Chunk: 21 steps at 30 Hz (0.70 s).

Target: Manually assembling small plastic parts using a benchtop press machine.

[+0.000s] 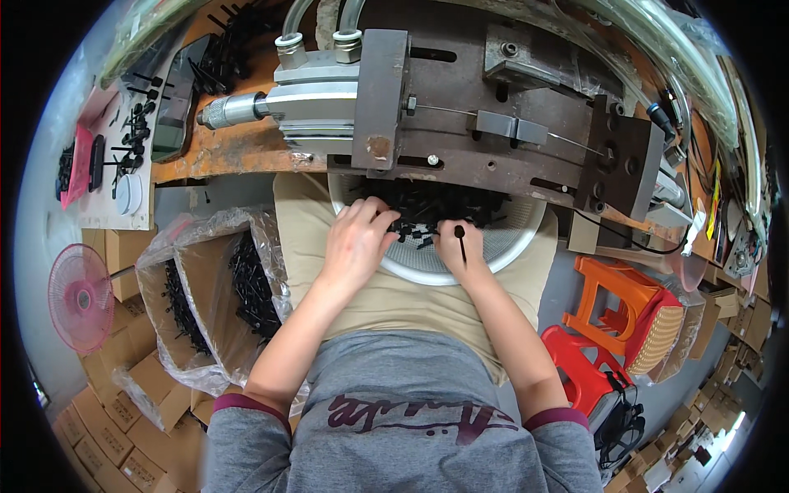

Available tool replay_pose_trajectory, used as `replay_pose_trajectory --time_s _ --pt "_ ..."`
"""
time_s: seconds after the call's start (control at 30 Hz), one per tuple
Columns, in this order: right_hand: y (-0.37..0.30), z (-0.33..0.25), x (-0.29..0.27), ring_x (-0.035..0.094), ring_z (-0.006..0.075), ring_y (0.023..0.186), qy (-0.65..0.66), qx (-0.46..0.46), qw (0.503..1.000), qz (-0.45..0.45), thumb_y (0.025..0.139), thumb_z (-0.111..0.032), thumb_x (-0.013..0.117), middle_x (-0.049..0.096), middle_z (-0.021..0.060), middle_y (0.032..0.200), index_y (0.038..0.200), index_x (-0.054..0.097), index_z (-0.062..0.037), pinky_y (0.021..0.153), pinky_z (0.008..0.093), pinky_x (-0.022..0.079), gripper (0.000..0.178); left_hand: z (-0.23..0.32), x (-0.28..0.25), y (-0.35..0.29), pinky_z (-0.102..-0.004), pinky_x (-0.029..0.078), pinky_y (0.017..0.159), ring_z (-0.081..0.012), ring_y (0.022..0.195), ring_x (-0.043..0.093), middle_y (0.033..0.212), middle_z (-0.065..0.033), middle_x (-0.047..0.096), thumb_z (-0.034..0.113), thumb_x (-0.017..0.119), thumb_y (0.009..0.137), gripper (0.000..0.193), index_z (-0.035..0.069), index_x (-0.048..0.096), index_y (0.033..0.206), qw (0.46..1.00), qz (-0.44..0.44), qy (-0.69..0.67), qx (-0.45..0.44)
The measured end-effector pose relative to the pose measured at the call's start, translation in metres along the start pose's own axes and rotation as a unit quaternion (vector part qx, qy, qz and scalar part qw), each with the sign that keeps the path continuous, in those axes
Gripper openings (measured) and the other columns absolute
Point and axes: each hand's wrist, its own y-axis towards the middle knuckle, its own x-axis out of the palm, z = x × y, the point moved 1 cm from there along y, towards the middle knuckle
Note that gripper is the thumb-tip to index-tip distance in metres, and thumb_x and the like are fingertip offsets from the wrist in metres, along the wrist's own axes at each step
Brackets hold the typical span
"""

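Observation:
A white mesh basket (423, 276) rests on my lap, its far side under the machine's edge. Many small black plastic parts (440, 200) are heaped in it. At the near left of the heap is my left hand (355, 240), its fingers curled in a pinch; what lies between the tips is hidden. My right hand (462, 251) is closed at the basket's near right, gripping a thin black rod-shaped part with a small knob (459, 232). The rod's thin end points back toward my wrist.
A dark metal machine bed with a silver air cylinder (316, 105) spans the bench ahead. Lined boxes (197, 287) of black parts stand at left, near a pink fan (80, 297). Orange (612, 304) and red stools (575, 361) stand at right.

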Motion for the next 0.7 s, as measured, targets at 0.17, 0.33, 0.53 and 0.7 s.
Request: replay_pose_trajectory --time_s 0.17,0.33,0.53,0.7 --pt "0.01 -0.011 -0.022 0.068 0.0358 0.069 -0.002 0.073 0.994 -0.079 0.072 -0.015 0.071 0.067 0.016 0.07 0.07 0.065 -0.0055 0.065 0.0451 0.055 0.011 0.012 -0.011 0.001 -0.0386 0.051 0.082 -0.0281 0.091 0.062 0.102 -0.008 0.064 0.016 0.08 0.074 0.047 0.007 0.066 0.117 0.998 0.054 -0.036 -0.014" --pt "0.003 -0.017 -0.078 0.067 0.0253 0.061 0.051 0.125 0.987 -0.091 0.069 -0.014 0.076 0.068 0.0122 0.069 0.078 0.067 -0.0023 0.059 0.0373 0.055 0.018 0.025 -0.025 -0.006 -0.0321 0.053 0.071 -0.0203 0.076 0.063 0.103 -0.0079 0.066 0.016 0.08 0.077 0.042 0.006 0.068 0.117 0.992 0.01 -0.123 -0.002" --pt "-0.011 -0.039 -0.148 0.062 0.0104 0.052 0.628 0.262 0.715 -0.16 0.083 -0.005 0.074 0.069 0.0064 0.07 0.084 0.067 0.0008 0.05 0.0224 0.048 0.009 0.069 -0.048 -0.013 -0.0253 0.056 0.068 -0.014 0.083 0.065 0.109 -0.0081 0.066 0.012 0.084 0.076 0.039 0.005 0.071 0.112 0.926 -0.08 -0.37 0.006" --pt "-0.02 -0.065 -0.175 0.063 0.014 0.051 0.728 0.187 0.649 -0.122 0.089 0.001 0.067 0.071 0.0133 0.077 0.096 0.068 0.0067 0.048 0.0228 0.049 0.009 0.086 -0.063 -0.016 -0.0317 0.061 0.075 -0.0197 0.089 0.069 0.107 -0.0095 0.066 0.004 0.083 0.074 0.033 0.003 0.074 0.105 0.922 -0.053 -0.368 0.11"
